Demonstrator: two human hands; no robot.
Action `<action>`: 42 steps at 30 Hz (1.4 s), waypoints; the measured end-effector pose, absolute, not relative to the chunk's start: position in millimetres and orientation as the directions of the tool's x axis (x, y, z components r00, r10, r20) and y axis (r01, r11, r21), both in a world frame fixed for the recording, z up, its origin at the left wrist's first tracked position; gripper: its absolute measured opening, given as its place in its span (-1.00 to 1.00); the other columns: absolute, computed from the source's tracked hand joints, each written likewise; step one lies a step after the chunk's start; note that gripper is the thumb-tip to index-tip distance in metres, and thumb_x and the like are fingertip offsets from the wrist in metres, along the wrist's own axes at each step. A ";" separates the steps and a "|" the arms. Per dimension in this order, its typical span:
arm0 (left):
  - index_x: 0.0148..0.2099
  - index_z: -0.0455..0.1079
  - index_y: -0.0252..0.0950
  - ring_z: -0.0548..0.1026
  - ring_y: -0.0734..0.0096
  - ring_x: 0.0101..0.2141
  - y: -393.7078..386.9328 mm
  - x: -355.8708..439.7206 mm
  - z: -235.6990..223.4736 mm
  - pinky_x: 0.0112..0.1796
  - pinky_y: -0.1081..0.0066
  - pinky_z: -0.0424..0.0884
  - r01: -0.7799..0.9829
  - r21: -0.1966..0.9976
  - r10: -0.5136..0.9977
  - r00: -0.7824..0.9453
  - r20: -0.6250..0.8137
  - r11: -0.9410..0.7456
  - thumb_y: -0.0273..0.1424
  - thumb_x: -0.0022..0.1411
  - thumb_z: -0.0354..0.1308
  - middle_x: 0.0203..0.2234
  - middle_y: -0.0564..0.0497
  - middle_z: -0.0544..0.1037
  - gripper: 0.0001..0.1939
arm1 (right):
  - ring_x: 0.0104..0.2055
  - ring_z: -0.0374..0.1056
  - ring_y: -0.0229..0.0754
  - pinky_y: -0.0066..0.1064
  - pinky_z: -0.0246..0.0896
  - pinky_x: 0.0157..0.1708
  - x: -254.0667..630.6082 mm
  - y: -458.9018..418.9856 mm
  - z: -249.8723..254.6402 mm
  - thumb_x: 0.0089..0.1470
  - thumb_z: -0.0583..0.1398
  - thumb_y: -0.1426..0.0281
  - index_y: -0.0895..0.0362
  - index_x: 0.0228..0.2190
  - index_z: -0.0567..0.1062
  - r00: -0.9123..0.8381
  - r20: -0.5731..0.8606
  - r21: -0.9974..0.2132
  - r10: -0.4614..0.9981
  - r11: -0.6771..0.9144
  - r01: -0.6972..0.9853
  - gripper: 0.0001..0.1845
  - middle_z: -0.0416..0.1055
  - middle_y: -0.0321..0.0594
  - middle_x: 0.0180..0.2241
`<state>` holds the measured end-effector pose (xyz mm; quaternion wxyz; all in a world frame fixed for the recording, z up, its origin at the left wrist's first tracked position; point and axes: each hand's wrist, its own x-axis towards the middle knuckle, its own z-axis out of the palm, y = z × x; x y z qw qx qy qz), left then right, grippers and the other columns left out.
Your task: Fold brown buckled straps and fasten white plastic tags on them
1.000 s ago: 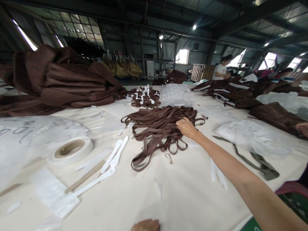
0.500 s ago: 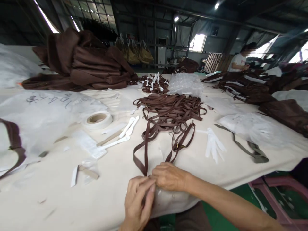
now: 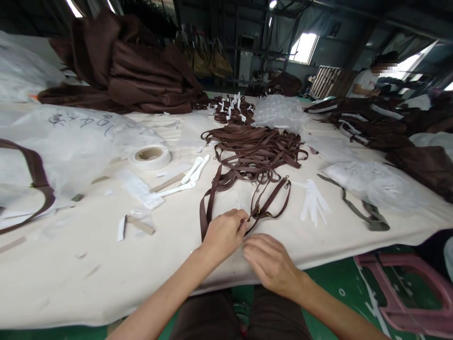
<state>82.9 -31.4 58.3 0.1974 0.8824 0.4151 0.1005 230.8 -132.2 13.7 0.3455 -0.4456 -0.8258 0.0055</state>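
A long brown strap (image 3: pixel 272 202) with a brass buckle lies on the table, running toward me from the pile of straps (image 3: pixel 262 148). My left hand (image 3: pixel 227 230) is closed on the strap below the buckle, its fingertips pinched together. Close by, nearer the table edge, my right hand (image 3: pixel 272 260) is curled with fingers pressed together; what it grips is hidden. Another length of the brown strapping (image 3: pixel 206 208) loops down behind my left wrist.
A roll of white tape (image 3: pixel 150 157) and white plastic strips (image 3: pixel 191 175) lie left. At right are a white glove (image 3: pixel 314 202), a grey-green strap (image 3: pixel 375 219) and plastic bags (image 3: pixel 371 182). A pink stool (image 3: pixel 392 283) stands beside the table. Another person (image 3: pixel 364 82) stands far right.
My left hand has moved forward and right, to the strap near the buckle. My right hand has drawn back toward the table edge. The view has tilted down.
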 end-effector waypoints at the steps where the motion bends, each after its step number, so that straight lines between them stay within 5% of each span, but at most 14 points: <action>1: -0.04 0.41 -0.22 0.58 0.14 -0.18 -28.5 88.4 56.0 -0.21 0.29 0.40 0.715 0.406 0.776 0.630 -0.020 -0.570 -0.33 0.35 0.03 -0.15 -0.09 0.60 -0.79 | -0.06 0.36 -0.06 -0.17 0.31 0.00 242.0 -129.7 12.4 0.27 0.03 0.52 0.14 -0.03 0.45 -0.267 0.588 -0.333 0.763 0.530 0.780 -0.69 0.48 -0.06 -0.13; 6: -0.03 0.42 -0.25 0.58 0.06 -0.17 -8.2 106.8 48.7 -0.24 0.29 0.38 0.734 0.388 0.741 0.651 -0.165 -0.558 -0.42 0.29 0.05 -0.20 -0.14 0.62 -0.77 | 0.01 0.30 0.07 -0.05 0.31 -0.04 284.0 -96.5 -0.8 0.24 0.05 0.49 0.12 0.07 0.41 -0.036 0.460 -0.282 0.887 0.184 0.942 -0.61 0.42 0.03 -0.03; 10: -0.16 0.47 -0.24 0.56 0.18 -0.25 33.1 100.6 70.0 -0.23 0.34 0.37 0.737 0.468 0.832 0.554 -0.007 -0.487 -0.44 0.32 0.00 -0.33 -0.08 0.61 -0.80 | -0.21 0.34 -0.03 -0.21 0.33 -0.18 297.7 -74.8 10.2 0.28 0.02 0.47 0.10 -0.20 0.48 -0.183 0.353 -0.219 0.918 0.271 0.937 -0.76 0.41 -0.10 -0.29; 14: -0.08 0.47 -0.24 0.51 0.12 -0.15 63.5 90.6 111.0 -0.11 0.24 0.37 0.804 0.425 0.909 0.348 0.229 -0.415 -0.42 0.32 0.02 -0.23 -0.14 0.57 -0.78 | -0.22 0.38 -0.10 -0.31 0.33 -0.21 303.3 -56.8 54.8 0.32 -0.02 0.47 0.08 -0.19 0.42 -0.263 0.466 -0.218 0.845 0.398 0.891 -0.77 0.39 -0.14 -0.27; 17: -0.07 0.48 -0.27 0.49 0.17 -0.09 59.9 95.2 139.8 -0.03 0.25 0.36 0.547 0.643 0.809 0.553 0.202 -0.535 -0.22 0.40 -0.06 -0.16 -0.12 0.56 -0.66 | -0.08 0.38 -0.08 -0.26 0.33 -0.08 305.6 -38.4 103.0 0.31 -0.02 0.51 0.09 -0.09 0.41 -0.336 0.633 -0.141 0.697 0.531 0.836 -0.74 0.42 -0.07 -0.17; 20: -0.10 0.48 -0.38 0.53 0.18 -0.25 51.6 104.3 162.8 -0.14 0.20 0.43 0.061 0.968 0.505 0.860 0.073 -0.243 0.03 0.38 -0.14 -0.33 -0.14 0.56 -0.40 | 0.00 0.37 -0.08 -0.21 0.32 0.01 310.2 -21.4 152.5 0.30 -0.01 0.52 0.09 -0.01 0.40 -0.407 0.759 0.010 0.508 0.616 0.788 -0.69 0.43 -0.05 -0.11; 23: -0.10 0.48 -0.43 0.52 0.28 -0.38 56.7 107.4 188.8 -0.24 0.26 0.45 -0.113 0.992 0.342 0.935 0.090 0.048 0.06 0.29 0.04 -0.48 -0.06 0.50 -0.41 | 0.00 0.38 -0.07 -0.18 0.31 0.03 319.1 -11.9 194.8 0.31 0.01 0.49 0.09 0.05 0.39 -0.415 0.828 0.139 0.376 0.579 0.803 -0.66 0.45 -0.03 -0.10; 28: -0.30 0.46 -0.40 0.35 0.58 -0.56 75.4 109.7 259.2 -0.49 0.52 0.27 -0.205 0.936 0.420 0.851 0.314 -0.285 -0.19 0.24 0.24 -0.58 0.10 0.39 -0.68 | -0.01 0.38 -0.02 -0.15 0.29 0.03 328.5 -0.1 245.4 0.30 0.02 0.45 0.14 0.12 0.36 -0.385 0.851 0.210 0.357 0.441 0.872 -0.62 0.45 0.01 -0.09; 32: -0.40 0.38 -0.39 0.29 0.66 -0.63 74.0 125.6 321.4 -0.58 0.57 0.14 -0.183 0.765 0.408 0.758 0.510 -0.617 -0.35 0.24 0.24 -0.60 0.11 0.41 -0.77 | -0.12 0.39 -0.03 -0.22 0.31 -0.11 317.2 18.2 283.4 0.25 0.09 0.36 0.13 -0.05 0.44 -0.262 0.883 0.121 0.390 0.349 0.929 -0.72 0.45 -0.06 -0.19; 35: -0.32 0.39 -0.42 0.33 0.68 -0.59 71.9 134.2 348.9 -0.54 0.56 0.17 -0.169 0.706 0.410 0.712 0.570 -0.687 -0.49 0.24 0.22 -0.54 0.05 0.48 -0.90 | -0.28 0.39 -0.14 -0.32 0.31 -0.24 310.5 31.1 319.2 0.18 0.09 0.44 0.10 -0.26 0.46 -0.134 0.907 -0.031 0.399 0.382 0.924 -0.86 0.44 -0.23 -0.36; 39: -0.27 0.41 -0.41 0.36 0.63 -0.57 80.3 122.8 338.7 -0.49 0.52 0.22 -0.129 0.725 0.439 0.720 0.538 -0.677 -0.53 0.17 0.27 -0.55 0.06 0.48 -0.90 | -0.56 0.29 -0.26 -0.38 0.24 -0.47 328.2 39.3 371.1 -0.01 0.03 0.65 0.12 -0.34 0.46 0.208 0.919 -0.355 0.334 0.476 0.804 -0.71 0.29 -0.36 -0.55; 42: -0.38 0.40 -0.37 0.30 0.60 -0.63 92.6 100.5 308.7 -0.55 0.51 0.18 -0.061 0.743 0.465 0.746 0.478 -0.666 -0.44 0.11 0.31 -0.64 0.12 0.41 -0.86 | -0.62 0.25 -0.29 -0.37 0.19 -0.54 356.4 36.7 399.7 -0.03 0.01 0.68 0.13 -0.40 0.46 0.414 0.880 -0.474 0.234 0.500 0.725 -0.69 0.23 -0.36 -0.59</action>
